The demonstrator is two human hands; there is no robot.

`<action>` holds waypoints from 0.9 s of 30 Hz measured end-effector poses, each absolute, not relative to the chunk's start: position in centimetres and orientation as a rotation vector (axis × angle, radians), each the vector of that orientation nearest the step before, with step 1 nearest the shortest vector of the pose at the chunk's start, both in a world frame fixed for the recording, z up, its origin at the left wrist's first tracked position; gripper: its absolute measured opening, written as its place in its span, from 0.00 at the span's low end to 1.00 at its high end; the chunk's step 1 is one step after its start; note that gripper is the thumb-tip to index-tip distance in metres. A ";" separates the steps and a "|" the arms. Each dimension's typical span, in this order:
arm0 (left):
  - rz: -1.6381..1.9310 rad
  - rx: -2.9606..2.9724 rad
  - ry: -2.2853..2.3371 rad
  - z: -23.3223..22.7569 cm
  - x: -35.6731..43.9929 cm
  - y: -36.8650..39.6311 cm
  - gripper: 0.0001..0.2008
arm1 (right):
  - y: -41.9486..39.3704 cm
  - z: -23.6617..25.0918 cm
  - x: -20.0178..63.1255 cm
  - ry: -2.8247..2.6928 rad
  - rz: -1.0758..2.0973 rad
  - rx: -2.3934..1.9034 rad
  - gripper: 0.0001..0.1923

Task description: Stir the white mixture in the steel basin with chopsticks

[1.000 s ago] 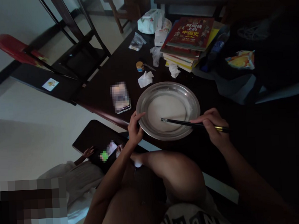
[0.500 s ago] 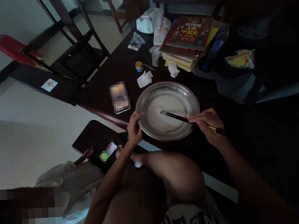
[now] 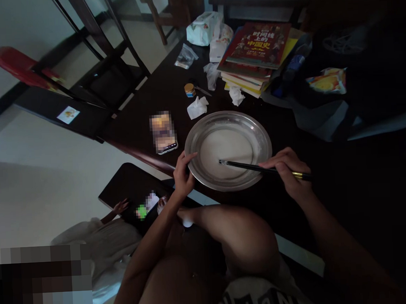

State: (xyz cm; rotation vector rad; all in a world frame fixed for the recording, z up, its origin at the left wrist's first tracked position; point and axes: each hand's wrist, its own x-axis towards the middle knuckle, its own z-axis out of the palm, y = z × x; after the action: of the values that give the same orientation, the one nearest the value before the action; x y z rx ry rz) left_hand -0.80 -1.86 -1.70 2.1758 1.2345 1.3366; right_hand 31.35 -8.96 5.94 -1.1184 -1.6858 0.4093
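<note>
A round stainless steel basin (image 3: pixel 261 135) with a wide rim stands near the table edge, holding a milky white liquid (image 3: pixel 223 144). My left hand (image 3: pixel 184 175) grips its left rim, thumb on top and the other fingers around the outside. My right hand (image 3: pixel 290 172) is closed around black chopsticks (image 3: pixel 242 165) with a gold band, held close together at a low slant over the right rim. Their silvery tips meet the liquid near the middle of the basin.
Left of the basin lies a phone (image 3: pixel 164 133). Crumpled tissues (image 3: pixel 198 108), a small gold-lidded jar (image 3: pixel 189 90), scissors (image 3: pixel 203 89) and stacked books (image 3: pixel 255 49) are behind it. A snack packet (image 3: pixel 328 81) lies right. Another person's hand (image 3: pixel 120 206) rests on a bench at lower left.
The chopstick tips have shifted slightly toward me through the liquid. My right hand has moved a little to the right, while my left hand keeps its hold on the rim.
</note>
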 end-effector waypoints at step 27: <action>1.359 2.207 1.211 -1.6 -0.8 -1.8 0.20 | -9.0 6.0 31.4 -1.712 0.397 -1.118 0.14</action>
State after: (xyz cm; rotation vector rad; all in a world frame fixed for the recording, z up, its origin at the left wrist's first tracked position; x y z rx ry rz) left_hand -0.75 -1.78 -1.59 2.2066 1.2115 1.3592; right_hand 31.41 -8.95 5.97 -1.1181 -1.7118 0.3968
